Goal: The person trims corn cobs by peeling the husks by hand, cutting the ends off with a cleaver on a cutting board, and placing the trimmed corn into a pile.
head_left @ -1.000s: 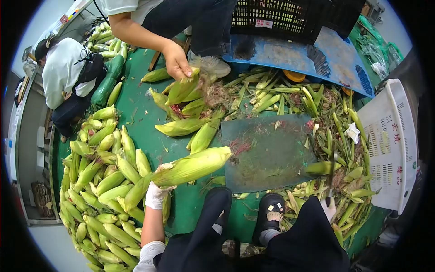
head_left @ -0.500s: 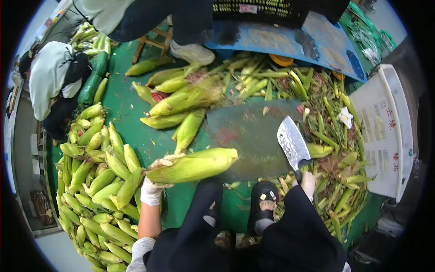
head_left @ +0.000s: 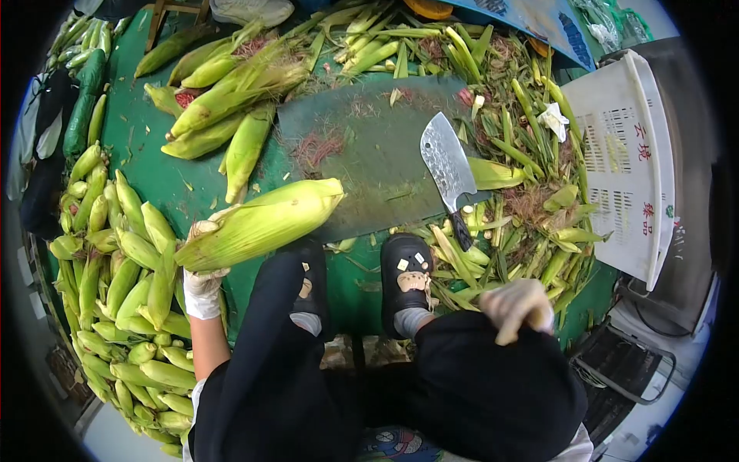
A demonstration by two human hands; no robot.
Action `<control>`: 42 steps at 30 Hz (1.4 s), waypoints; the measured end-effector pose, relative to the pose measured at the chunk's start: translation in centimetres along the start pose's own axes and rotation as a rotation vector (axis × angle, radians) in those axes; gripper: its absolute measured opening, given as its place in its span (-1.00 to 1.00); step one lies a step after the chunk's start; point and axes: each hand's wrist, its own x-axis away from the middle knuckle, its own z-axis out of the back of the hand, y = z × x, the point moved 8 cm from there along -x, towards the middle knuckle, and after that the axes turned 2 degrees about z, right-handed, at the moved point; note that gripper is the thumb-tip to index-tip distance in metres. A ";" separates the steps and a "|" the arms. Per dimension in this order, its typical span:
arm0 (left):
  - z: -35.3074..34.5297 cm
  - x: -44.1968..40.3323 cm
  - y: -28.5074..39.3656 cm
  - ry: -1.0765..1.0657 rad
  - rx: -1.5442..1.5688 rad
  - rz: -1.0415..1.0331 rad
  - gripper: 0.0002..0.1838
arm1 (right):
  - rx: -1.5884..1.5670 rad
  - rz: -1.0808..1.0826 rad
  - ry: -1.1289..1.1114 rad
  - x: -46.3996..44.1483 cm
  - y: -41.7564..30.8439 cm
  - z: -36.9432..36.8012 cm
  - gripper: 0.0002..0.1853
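My left hand, in a white glove, grips an unpeeled ear of corn near its left end. The ear slants up to the right above the green floor, its pale cut end by the dark mat. My right hand, gloved too, is over my right knee with loosely bent fingers and nothing visible in them. A cleaver lies on the right part of the mat, its black handle pointing toward me, apart from my hand. Beside its blade is a green husk piece.
A big pile of unpeeled corn is at the left, and more ears lie beyond the mat. Husk scraps heap up on the right, against a white plastic crate. A blue board is at the back.
My right hand has let go of the cleaver and come back over my knee, leaving it on the mat. My left hand still holds the corn. The view has tilted down and shifted right.
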 end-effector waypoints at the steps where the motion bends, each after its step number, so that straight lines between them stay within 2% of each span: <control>1: 0.1 0.1 -0.2 0.018 0.018 0.011 -0.22 | -0.014 0.064 -0.218 -0.4 -1.4 -0.3 -0.43; 2: 0.2 0.3 -0.4 0.034 0.035 0.023 -0.21 | -0.030 0.130 -0.434 0.5 -2.8 -0.9 -0.47; 4: 0.8 0.7 -0.9 0.045 0.025 0.029 -0.18 | 0.048 0.069 -0.229 0.9 -4.2 -1.0 -0.57; 5: 0.7 0.6 -0.8 0.042 0.019 0.010 -0.17 | 0.035 0.058 -0.144 1.1 -4.3 -0.9 -0.72; 6: 0.7 0.4 -0.7 0.036 0.011 -0.012 -0.15 | 0.037 0.061 -0.144 1.3 -4.3 -1.0 -0.72; 7: 0.6 0.6 -0.7 0.034 0.008 -0.018 -0.15 | 0.060 -0.065 -0.039 1.4 -3.3 0.0 -0.77; 8: 1.3 1.3 -1.2 0.124 0.058 0.018 -0.14 | 0.084 -0.184 0.061 1.6 -2.3 0.9 -0.81; 9: 2.1 2.0 -1.6 0.213 0.103 0.048 -0.13 | 0.374 -0.498 0.421 2.2 0.8 3.3 -0.80; 10: 2.5 1.5 -1.8 0.098 0.184 -0.033 -0.11 | 0.506 -0.856 0.764 4.7 3.2 4.8 -0.78; 12: 2.2 1.4 -2.5 0.114 0.315 0.023 -0.12 | 0.664 -0.665 0.645 2.9 6.8 5.6 -0.61; 14: -0.1 0.5 -1.8 0.093 0.345 0.011 -0.13 | 0.203 -0.623 0.578 -0.5 9.7 4.9 -0.44; 17: -1.2 0.1 -2.1 0.051 0.428 0.039 -0.13 | 0.185 -0.573 0.445 -6.3 10.4 3.4 -0.30; 20: -1.9 -0.6 -2.8 -0.044 0.497 0.063 -0.14 | -0.033 -0.438 0.409 -10.0 10.5 1.8 -0.32; 22: -3.7 -1.5 -2.2 -0.056 0.361 0.085 -0.09 | -0.067 -0.445 0.426 -10.6 10.9 1.8 -0.35; 23: -4.9 -1.7 -1.8 0.028 0.377 0.172 -0.08 | -0.081 -0.404 0.484 -10.5 10.8 1.9 -0.37; 24: -6.2 -2.4 -1.3 0.022 0.375 0.162 -0.08 | -0.092 -0.362 0.540 -10.3 10.7 2.0 -0.38; 26: -7.5 -3.2 -0.6 0.058 0.641 0.070 0.00 | -0.040 -0.202 0.537 -10.3 9.9 1.3 -0.39; 28: -9.0 -3.3 -0.5 0.050 0.659 0.039 -0.02 | 0.414 -0.152 0.407 -10.2 9.0 0.6 -0.41; 29: -9.6 -3.5 -1.0 0.074 0.749 0.079 -0.10 | 0.591 -0.041 0.333 -10.9 7.9 -0.1 -0.42; 30: -9.8 -3.4 -1.2 0.099 0.840 0.124 -0.17 | 0.613 0.018 0.320 -11.0 7.8 -0.7 -0.43; 31: -8.7 -3.2 -2.6 0.152 0.775 0.185 -0.28 | 0.676 0.045 0.309 -11.2 7.3 -0.9 -0.42; 32: -8.5 -3.0 -2.6 0.153 0.775 0.175 -0.28 | 0.742 0.071 0.300 -11.4 6.8 -1.1 -0.41; 36: -8.7 -2.8 -1.8 0.239 0.672 0.166 -0.31 | 0.678 0.078 0.408 -10.9 6.9 -1.0 -0.37; 38: -9.6 -3.3 0.0 0.137 0.663 0.080 -0.34 | 0.890 0.061 0.355 -11.0 6.9 -1.1 -0.34; 39: -9.4 -3.4 0.3 0.143 0.659 0.070 -0.34 | 0.956 0.027 0.379 -11.5 6.6 -1.1 -0.38; 42: -8.4 -3.9 1.8 0.085 0.499 -0.038 -0.38 | 0.842 -0.055 0.475 -8.8 10.0 2.2 -0.45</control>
